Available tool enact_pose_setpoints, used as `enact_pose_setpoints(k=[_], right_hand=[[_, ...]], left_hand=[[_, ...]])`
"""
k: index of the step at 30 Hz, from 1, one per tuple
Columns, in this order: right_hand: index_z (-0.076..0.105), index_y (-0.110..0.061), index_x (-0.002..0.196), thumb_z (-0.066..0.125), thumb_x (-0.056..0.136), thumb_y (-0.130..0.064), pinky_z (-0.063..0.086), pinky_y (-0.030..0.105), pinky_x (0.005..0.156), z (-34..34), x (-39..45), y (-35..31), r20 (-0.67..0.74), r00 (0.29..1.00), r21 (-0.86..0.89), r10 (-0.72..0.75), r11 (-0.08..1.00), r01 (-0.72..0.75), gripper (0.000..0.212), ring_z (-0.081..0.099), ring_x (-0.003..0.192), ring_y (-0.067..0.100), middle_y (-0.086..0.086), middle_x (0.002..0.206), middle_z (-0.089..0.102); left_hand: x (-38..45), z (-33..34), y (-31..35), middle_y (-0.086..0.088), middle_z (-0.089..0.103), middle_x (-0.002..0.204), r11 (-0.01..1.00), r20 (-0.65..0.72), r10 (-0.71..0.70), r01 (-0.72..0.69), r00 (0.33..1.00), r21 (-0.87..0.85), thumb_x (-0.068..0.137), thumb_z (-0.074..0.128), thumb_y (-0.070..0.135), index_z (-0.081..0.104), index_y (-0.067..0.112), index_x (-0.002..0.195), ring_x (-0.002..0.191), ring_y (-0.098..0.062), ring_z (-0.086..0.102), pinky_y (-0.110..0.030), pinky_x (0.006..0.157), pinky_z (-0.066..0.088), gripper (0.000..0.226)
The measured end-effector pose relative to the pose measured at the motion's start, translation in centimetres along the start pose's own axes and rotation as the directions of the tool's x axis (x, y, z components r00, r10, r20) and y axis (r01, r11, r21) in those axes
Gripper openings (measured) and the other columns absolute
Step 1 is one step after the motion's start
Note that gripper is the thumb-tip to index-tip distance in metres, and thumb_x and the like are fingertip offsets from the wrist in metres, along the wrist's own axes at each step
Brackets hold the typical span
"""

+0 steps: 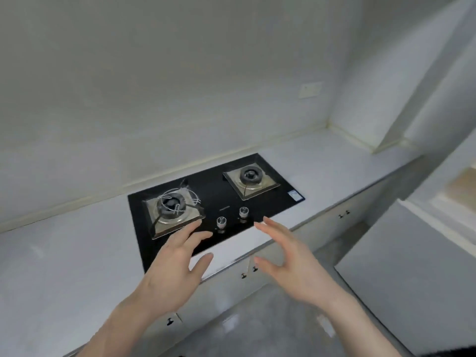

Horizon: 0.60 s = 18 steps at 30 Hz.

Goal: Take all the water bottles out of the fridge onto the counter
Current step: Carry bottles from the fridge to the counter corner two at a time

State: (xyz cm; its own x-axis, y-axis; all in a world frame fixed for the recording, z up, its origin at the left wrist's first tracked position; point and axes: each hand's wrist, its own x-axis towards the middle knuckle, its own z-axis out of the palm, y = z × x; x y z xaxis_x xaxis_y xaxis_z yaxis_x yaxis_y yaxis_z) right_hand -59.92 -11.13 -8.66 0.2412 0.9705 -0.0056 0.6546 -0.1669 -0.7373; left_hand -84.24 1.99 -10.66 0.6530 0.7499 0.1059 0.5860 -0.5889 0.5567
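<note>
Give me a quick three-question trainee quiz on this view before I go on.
1. True or false: the left hand grips a water bottle.
2. How many control knobs does the black hob have?
3. Which burner carries the loose wire? A: left burner. B: right burner.

Key: 1 false, both the left hand and the right hand are bare, fingers spread. 2 two. 3 A.

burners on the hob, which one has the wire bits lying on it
The left burner, nearest the left hand. Pale wire pieces lie across its ring; the right burner has none.
</note>
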Motion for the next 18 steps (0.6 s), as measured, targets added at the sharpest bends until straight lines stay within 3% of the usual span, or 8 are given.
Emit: enact_pose_setpoints(k=[3,8,14,18], right_hand=[[0.039,-0.049,0.153,0.069,0.096,-0.042,0.011,-0.001,0.111,-4.0,-2.9,2.6,-0.11,0.991,-0.014,0.071,0.997,-0.073,0.064,0.017,0.141,-0.026,-0.034,0.162,0.02],[0.037,-0.052,0.152,0.067,0.096,-0.046,0.024,0.023,0.123,-8.9,-7.2,5.8,-0.301,0.932,-0.001,0.201,0.977,-0.211,0.064,0.024,0.149,-0.01,-0.033,0.163,0.021],[0.046,-0.045,0.149,0.069,0.096,-0.042,0.024,0.023,0.124,-13.8,-10.7,9.0,-0.526,0.777,0.078,0.346,0.929,-0.361,0.057,0.026,0.148,-0.011,-0.029,0.162,0.03],[0.048,-0.045,0.147,0.069,0.096,-0.039,0.028,0.026,0.123,-16.4,-11.1,10.1,-0.617,0.677,0.111,0.4,0.897,-0.428,0.055,0.029,0.146,-0.011,-0.028,0.16,0.034]], left_hand=[[3.1,2.1,5.0,0.032,0.019,0.16,0.992,0.052,0.13,-0.129,0.99,-0.008,0.102,0.049,0.047,0.046,0.046,0.143,0.148,0.006,0.017,-0.027,0.124,0.02,0.041],[8.0,5.1,11.8,0.034,0.019,0.158,0.949,0.166,0.315,-0.311,0.934,-0.052,0.102,0.045,0.051,0.046,0.048,0.141,0.147,0.007,0.018,-0.027,0.121,0.022,0.039],[14.5,10.0,18.4,0.036,0.021,0.157,0.856,0.269,0.517,-0.496,0.812,-0.149,0.101,0.05,0.05,0.049,0.049,0.137,0.146,0.012,0.015,-0.037,0.116,0.037,0.037],[18.6,11.9,21.7,0.034,0.021,0.157,0.782,0.3,0.623,-0.588,0.723,-0.207,0.101,0.049,0.049,0.049,0.048,0.137,0.142,0.017,0.015,-0.035,0.118,0.034,0.037]])
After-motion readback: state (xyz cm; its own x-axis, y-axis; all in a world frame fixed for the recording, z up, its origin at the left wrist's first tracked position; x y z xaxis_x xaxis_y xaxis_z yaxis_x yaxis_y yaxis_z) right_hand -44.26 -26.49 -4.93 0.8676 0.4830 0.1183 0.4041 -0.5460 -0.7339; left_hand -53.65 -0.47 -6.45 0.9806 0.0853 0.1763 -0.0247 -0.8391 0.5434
